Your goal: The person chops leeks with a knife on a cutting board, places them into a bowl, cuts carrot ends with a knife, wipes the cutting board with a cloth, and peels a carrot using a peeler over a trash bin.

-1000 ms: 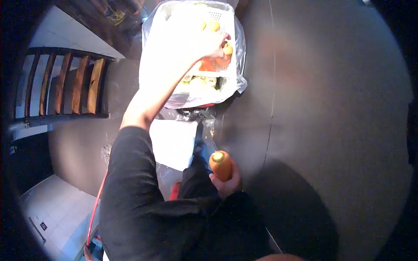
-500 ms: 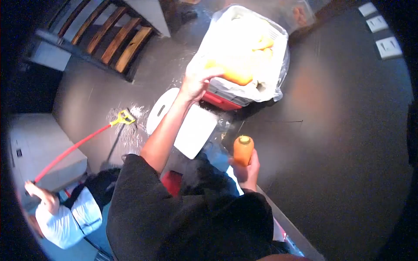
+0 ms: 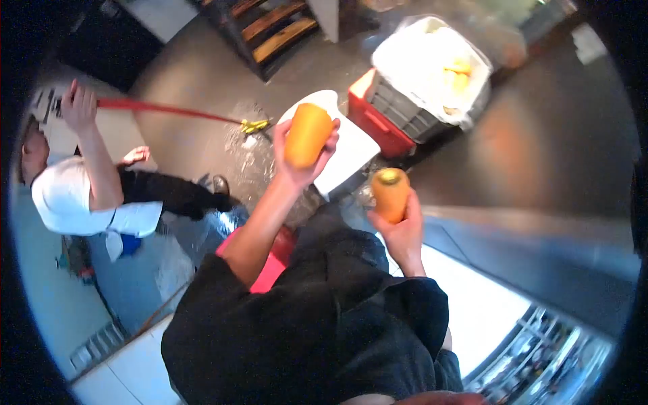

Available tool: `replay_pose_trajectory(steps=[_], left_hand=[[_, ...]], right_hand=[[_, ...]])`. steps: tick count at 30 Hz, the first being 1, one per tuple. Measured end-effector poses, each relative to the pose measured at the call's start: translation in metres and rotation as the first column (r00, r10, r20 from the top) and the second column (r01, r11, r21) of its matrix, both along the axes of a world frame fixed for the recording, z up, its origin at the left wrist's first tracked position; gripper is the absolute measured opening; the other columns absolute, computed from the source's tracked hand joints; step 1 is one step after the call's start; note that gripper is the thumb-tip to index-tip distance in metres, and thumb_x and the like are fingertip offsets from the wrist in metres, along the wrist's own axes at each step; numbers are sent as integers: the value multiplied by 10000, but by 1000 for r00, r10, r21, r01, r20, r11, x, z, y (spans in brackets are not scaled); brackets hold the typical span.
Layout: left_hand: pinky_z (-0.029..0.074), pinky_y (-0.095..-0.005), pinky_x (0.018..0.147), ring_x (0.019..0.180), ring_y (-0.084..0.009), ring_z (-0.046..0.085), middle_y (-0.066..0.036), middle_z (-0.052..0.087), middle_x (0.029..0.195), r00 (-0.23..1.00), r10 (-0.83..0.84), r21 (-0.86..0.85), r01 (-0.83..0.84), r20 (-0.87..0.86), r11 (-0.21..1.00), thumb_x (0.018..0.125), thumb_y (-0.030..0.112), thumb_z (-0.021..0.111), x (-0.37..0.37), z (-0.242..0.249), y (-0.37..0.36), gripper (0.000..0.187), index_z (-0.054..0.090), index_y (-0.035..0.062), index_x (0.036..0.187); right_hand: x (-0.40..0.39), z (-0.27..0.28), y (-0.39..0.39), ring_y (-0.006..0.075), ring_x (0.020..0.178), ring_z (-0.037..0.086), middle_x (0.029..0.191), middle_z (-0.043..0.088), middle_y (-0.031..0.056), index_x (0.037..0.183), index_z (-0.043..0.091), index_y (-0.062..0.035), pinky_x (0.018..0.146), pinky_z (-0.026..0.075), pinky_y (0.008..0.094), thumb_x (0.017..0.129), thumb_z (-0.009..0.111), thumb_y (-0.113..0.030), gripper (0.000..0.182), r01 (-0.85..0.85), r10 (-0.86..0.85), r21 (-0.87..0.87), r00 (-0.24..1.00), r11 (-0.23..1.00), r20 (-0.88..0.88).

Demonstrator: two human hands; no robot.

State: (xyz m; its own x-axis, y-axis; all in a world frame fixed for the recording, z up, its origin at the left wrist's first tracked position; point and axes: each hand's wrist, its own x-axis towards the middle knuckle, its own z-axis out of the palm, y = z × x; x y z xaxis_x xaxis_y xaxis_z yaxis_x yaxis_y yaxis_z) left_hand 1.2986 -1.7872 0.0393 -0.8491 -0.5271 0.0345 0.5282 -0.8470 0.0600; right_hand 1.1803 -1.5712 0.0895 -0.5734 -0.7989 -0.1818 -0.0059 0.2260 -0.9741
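Item one: left carrot. Thick, broad-bodied, bright orange; surface even and smooth-looking, fine detail lost to blur. Pose: lengthwise, slightly tilted, wider end farther from the palm. Location: in the left hand, against the palm, between the thumb and fingers at its two sides.

Item two: right carrot. Thick, stubby in view, orange; rounded crown with a yellow-green, dark-edged stem end facing the camera. Pose: stem end away from the palm, leaning slightly. Location: in the right hand, lower part partly covered by the grip. The two items are apart, one per hand.
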Motion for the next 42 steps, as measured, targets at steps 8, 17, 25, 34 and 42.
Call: replay_pose_trajectory(steps=[8,17,25,34,42], left_hand=[[491,-341,792,903,-284,562,-231,456,1252,880,-445,-90,463,166,882,751,518,610,18,39,203,785,402,6,1309],[462,-332,897,1053,-285,510,-219,438,1272,342,-908,-504,844,242,184,664,408,760,-92,121,390,873,371,-4,1328],[440,-359,964,1093,-311,473,-234,438,1221,223,-955,-407,904,196,128,809,377,623,-163,110,483,692,376,-54,1290],[466,-383,893,1036,-279,505,-183,472,1205,110,-968,-243,969,225,54,783,356,661,-252,72,550,688,388,20,1318],[533,-379,774,929,-290,562,-190,526,1135,10,-980,-219,975,200,-35,835,435,550,-349,81,680,617,428,15,1271]], right_hand=[[37,82,219,193,1100,535,1161,568,108,1263,461,-11,966,398,328,685,721,-51,635,-46,60,-294,997,955,39],[101,107,433,189,897,596,1008,578,97,1190,469,-1,815,483,333,770,654,-78,465,719,-950,-685,281,114,137],[116,71,524,124,1009,530,1106,510,42,1251,407,-49,867,461,275,743,699,68,598,704,-892,-693,-400,-153,-209],[8,44,598,130,1024,525,1111,503,44,1230,413,-54,887,450,284,724,729,30,602,802,-856,-576,-400,-155,-327],[4,-120,719,156,833,578,920,566,44,1127,457,-55,753,491,291,674,643,32,498,826,-786,-231,-562,-515,-257]])
